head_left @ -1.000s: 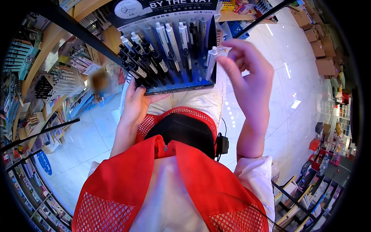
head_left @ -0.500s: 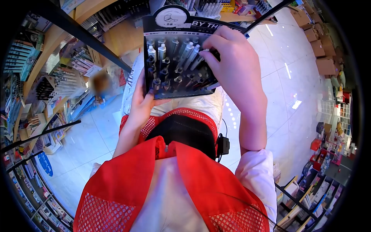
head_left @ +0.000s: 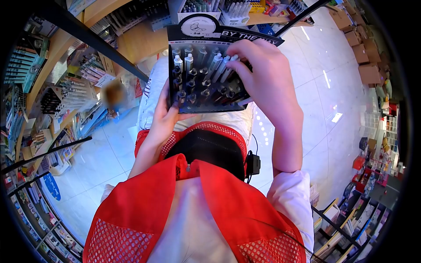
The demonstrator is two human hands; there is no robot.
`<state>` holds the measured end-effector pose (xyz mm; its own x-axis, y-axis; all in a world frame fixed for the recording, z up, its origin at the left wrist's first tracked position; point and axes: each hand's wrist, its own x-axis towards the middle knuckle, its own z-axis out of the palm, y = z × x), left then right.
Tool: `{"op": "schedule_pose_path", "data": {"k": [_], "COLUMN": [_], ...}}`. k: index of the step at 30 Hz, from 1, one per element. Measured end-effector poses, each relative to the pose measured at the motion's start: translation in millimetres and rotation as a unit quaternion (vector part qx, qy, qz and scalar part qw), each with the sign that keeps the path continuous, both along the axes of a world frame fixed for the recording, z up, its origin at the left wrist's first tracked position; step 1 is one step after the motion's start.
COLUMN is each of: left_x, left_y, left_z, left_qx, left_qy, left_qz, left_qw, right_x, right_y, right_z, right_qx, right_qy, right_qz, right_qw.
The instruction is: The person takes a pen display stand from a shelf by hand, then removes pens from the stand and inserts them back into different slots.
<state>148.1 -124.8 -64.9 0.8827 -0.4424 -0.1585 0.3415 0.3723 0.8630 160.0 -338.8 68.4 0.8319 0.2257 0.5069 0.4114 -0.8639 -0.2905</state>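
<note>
A black display box [head_left: 206, 111] of mechanical pencils is tilted toward me, its header card [head_left: 198, 27] at the far side printed "BY THE WAY". My left hand [head_left: 165, 117] grips the box's lower left corner, thumb on the front edge and fingers behind the side. Clear-, white- and dark-topped pencils stand in rows inside. At the right side of the box, my right hand [head_left: 268, 76] pinches the top of a white mechanical pencil [head_left: 226, 71]. Its palm and fingers hide the box's right rows.
Stationery shelves [head_left: 127, 48] packed with pens curve along the left and back. A dark metal post [head_left: 101, 44] crosses at upper left. Cardboard boxes [head_left: 368, 72] are stacked at the far right above the tiled floor [head_left: 315, 127]. A wire rack [head_left: 351, 232] stands at lower right.
The display box has shifted slightly right and down, and more of its header lettering shows. My right hand's fingertips have moved a little down, still at the white pencils.
</note>
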Motion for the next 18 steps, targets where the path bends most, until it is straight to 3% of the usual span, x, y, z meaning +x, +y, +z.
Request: {"op": "schedule_pose_path", "data": {"k": [5, 11, 16, 18], "left_x": [-2, -2, -1, 0], "left_y": [-5, -1, 3, 4], "left_z": [-4, -10, -12, -13], "left_qx": [0.038, -0.010, -0.054, -0.057], "left_qy": [-0.020, 0.003, 0.019, 0.019], "left_qz": [0.032, 0.025, 0.032, 0.036], "left_qw": [0.999, 1.000, 0.998, 0.998], "right_x": [-9, -38, -59, -57], "right_y": [-4, -19, -25, -27], "right_z": [23, 34, 40, 34], "right_qx": [0.079, 0.194, 0.253, 0.263], "right_qy": [-0.156, -0.103, -0.011, -0.008], "right_qz": [-0.026, -0.058, -0.164, -0.130], "right_qw": [0.984, 0.974, 0.953, 0.956]}}
